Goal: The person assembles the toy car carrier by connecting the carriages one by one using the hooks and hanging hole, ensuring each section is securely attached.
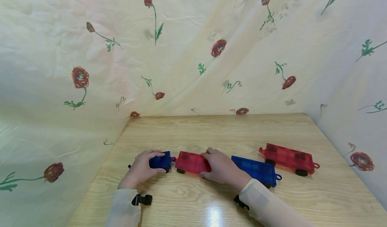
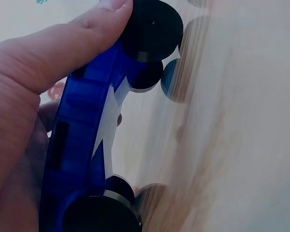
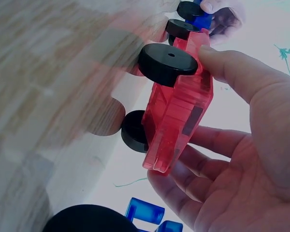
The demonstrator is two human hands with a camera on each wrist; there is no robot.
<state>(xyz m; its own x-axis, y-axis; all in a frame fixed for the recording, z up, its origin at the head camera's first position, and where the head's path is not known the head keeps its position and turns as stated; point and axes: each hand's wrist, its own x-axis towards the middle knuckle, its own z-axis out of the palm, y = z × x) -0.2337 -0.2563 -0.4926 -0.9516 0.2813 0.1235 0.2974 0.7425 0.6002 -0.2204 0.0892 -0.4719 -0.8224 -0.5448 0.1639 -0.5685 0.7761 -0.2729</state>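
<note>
My left hand (image 1: 141, 168) grips a small blue translucent toy train car (image 1: 161, 162) with black wheels, thumb on the near side and fingers on the far side. In the left wrist view, the thumb presses close to a black wheel (image 2: 152, 30). To its right, my right hand (image 1: 222, 168) holds a red translucent car (image 1: 189, 162) between thumb and fingers. The facing ends of these two cars meet at a small coupling (image 1: 173, 159); whether it is hooked together cannot be made out. Seen from the right wrist, the red car (image 3: 181, 113) has its wheels towards the tabletop.
A second blue car (image 1: 257, 170) with a ring at its right end stands beside my right forearm, partly hidden by it. Behind and right of it is another red car (image 1: 290, 158). All are on a wooden table (image 1: 187, 133), enclosed by flowered cloth (image 1: 181, 52).
</note>
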